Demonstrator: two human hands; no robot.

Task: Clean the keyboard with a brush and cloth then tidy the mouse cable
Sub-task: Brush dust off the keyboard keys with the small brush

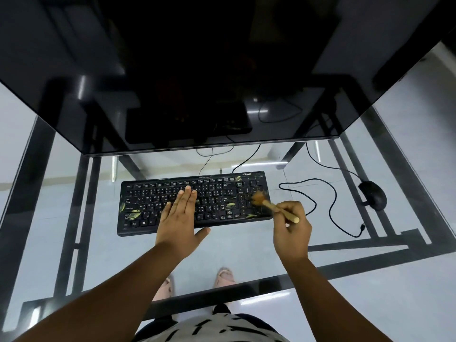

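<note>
A black keyboard (pixel 148 193) lies on the glass desk, with yellowish bits of debris scattered over its keys. My left hand (pixel 181 218) rests flat on the middle keys, fingers together and stretched out. My right hand (pixel 292 228) grips the wooden handle of a small brush (pixel 265 202), whose tan bristles touch the number pad at the keyboard's right end. A black mouse (pixel 373 195) sits to the right, and its cable (pixel 323 193) loops loosely across the glass, ending in a free plug near the front. No cloth is in view.
A large dark monitor (pixel 197 82) hangs over the back of the desk just beyond the keyboard. The glass desk top (pixel 246 245) has a black frame beneath it. My feet and the pale floor show through the glass.
</note>
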